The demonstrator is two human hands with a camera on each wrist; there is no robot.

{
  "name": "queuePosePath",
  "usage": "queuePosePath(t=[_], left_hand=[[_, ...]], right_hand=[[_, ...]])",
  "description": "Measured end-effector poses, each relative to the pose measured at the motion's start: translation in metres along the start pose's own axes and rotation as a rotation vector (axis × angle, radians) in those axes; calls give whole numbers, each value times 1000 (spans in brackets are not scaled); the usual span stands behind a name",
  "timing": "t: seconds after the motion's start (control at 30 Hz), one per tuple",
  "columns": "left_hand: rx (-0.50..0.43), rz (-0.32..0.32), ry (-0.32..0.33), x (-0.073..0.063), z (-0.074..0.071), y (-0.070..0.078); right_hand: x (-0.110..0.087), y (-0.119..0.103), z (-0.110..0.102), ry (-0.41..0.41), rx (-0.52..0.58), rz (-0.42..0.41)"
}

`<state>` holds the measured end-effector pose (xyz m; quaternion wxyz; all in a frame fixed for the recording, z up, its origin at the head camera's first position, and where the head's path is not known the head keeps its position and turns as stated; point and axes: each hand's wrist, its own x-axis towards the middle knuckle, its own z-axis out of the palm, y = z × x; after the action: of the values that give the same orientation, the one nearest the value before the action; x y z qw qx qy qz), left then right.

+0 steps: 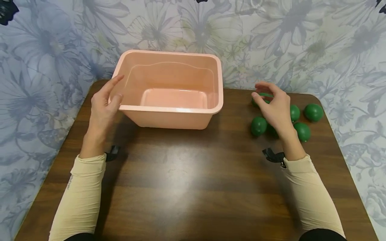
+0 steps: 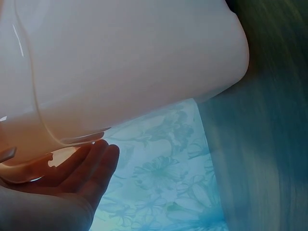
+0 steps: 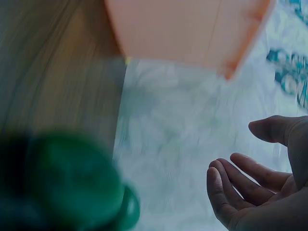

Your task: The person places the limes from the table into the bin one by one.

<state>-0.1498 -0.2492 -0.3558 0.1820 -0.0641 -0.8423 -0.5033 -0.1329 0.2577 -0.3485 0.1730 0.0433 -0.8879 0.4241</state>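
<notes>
A pink plastic basin point(image 1: 169, 118) stands at the back left of the table, its hollow showing no contents. At its left rim is my left hand point(image 1: 104, 105), thumb and index finger apart over the edge. In the left wrist view the fingers point(image 2: 98, 171) extend fairly straight beside the rim; whether they press on it is unclear. Over a group of smooth green balls point(image 1: 258, 126) at the back right hovers my right hand point(image 1: 275, 108), partly covering some. The right wrist view shows its thumb and fingers parted with nothing between them, and a blurred green ball point(image 3: 77, 183) nearby.
The brown wooden table point(image 1: 181, 187) has rounded back corners and reflects light at its middle. Flower-patterned wallpaper or cloth point(image 1: 286, 43) surrounds it. Other green balls point(image 1: 313, 112) lie near the table's right edge. A black strap point(image 1: 272, 155) sits at the right wrist.
</notes>
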Motion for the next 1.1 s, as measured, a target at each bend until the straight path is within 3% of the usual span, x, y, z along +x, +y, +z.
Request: queuePosePath(t=[0.2, 0.37, 0.53, 0.67, 0.8, 0.93, 1.1], left_hand=[[20, -5, -2, 3, 2, 0], [7, -6, -8, 7, 7, 4], [-6, -10, 15, 3, 6, 8], [-2, -3, 26, 6, 3, 8], [15, -2, 25, 9, 1, 5], [35, -6, 26, 6, -1, 4], [42, -2, 14, 3, -2, 3]], right_hand=[[-9, 39, -46, 69, -94, 75], [-14, 73, -90, 127, -150, 210], [-16, 101, -113, 160, -295, 288], [-16, 116, -125, 114, -415, 312], [-18, 133, -134, -27, -485, 313], [-23, 151, -138, -172, -467, 357], [-31, 162, -136, -168, -414, 380]])
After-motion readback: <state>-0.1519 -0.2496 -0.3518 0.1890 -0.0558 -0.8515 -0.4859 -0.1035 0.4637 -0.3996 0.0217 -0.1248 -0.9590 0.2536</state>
